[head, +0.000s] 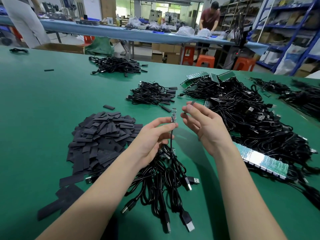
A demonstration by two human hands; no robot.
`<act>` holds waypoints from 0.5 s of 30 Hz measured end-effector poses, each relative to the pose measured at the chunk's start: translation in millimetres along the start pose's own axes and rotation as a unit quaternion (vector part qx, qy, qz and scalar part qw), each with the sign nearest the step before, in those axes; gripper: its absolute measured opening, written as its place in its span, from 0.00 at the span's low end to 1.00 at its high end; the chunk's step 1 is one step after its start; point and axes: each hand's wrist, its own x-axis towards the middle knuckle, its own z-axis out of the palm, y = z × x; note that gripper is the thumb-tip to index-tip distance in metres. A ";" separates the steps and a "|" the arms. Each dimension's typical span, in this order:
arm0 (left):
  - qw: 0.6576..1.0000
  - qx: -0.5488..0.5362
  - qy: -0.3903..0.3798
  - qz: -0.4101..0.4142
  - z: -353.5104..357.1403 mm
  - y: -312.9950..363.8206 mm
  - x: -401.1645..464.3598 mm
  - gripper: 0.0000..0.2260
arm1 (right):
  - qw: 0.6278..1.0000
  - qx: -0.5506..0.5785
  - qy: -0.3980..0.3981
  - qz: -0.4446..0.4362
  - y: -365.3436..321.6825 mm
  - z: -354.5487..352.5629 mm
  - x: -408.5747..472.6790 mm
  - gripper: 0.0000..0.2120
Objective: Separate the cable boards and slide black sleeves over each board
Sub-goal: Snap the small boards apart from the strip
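Above the green matte counter (pixel 43 118), left hand (pixel 152 135) pinches a narrow cable board (pixel 174 115) near its lower end, thumb and fingertips clamped where the thin black cable (pixel 171 135) joins it; board stands upright, small, flat, rectangular, with tiny components on its face. Cable hangs straight down from that grip into a loose bundle of glossy black USB cables (pixel 162 184) lying on the counter under both forearms, metal plugs at the ends. Right hand (pixel 202 123) sits just beside the board, apart from it, thumb and forefinger pinching a short black sleeve (pixel 187 108), a thin flattened tube tilted up and to the right; remaining fingers loosely spread. Sleeve and board at about the same height, a small gap between them, sleeve not on the board. Left of the hands: a heap of flat matte black sleeves (pixel 102 135), rectangular strips piled loosely, a few stray ones nearer the counter edge. Right: a large tangle of black cables (pixel 251 122) with long green board panels (pixel 263 158), shiny, still joined in strips. Farther back: two smaller cable bundles (pixel 152 94) with sleeved ends.
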 end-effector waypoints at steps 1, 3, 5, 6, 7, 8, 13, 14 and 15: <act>1.000 0.000 -0.003 -0.003 -0.1 0.3 -0.3 0.07 | 1.000 0.013 -0.008 -0.002 -0.4 0.4 -0.5 0.16; 1.000 0.002 -0.013 -0.011 -0.2 0.7 -0.5 0.06 | 0.999 0.044 -0.025 -0.002 0.2 1.4 -0.7 0.15; 1.000 0.007 -0.020 -0.018 -0.4 1.0 -0.9 0.06 | 0.998 0.056 -0.033 -0.006 0.9 2.2 -0.6 0.13; 0.999 0.007 -0.022 -0.021 -0.7 1.2 -0.9 0.05 | 0.998 0.057 -0.036 -0.009 1.2 2.2 -0.3 0.12; 0.999 0.006 -0.024 -0.024 -1.2 1.5 -1.3 0.05 | 0.998 0.055 -0.037 -0.012 1.4 1.9 -0.1 0.12; 0.999 0.004 -0.026 -0.026 -1.6 1.8 -1.5 0.05 | 0.998 0.053 -0.039 -0.014 1.5 1.5 -0.2 0.12; 0.998 0.008 -0.041 -0.046 -4.7 1.6 -1.0 0.05 | 0.998 0.026 -0.044 -0.024 2.8 -1.2 -0.7 0.15; 0.998 0.010 -0.045 -0.049 -5.3 1.4 -0.8 0.04 | 0.998 0.021 -0.045 -0.027 2.7 -2.0 -0.5 0.16; 0.997 0.013 -0.049 -0.052 -5.8 1.4 -0.6 0.05 | 0.998 0.014 -0.046 -0.031 2.2 -2.9 -0.5 0.16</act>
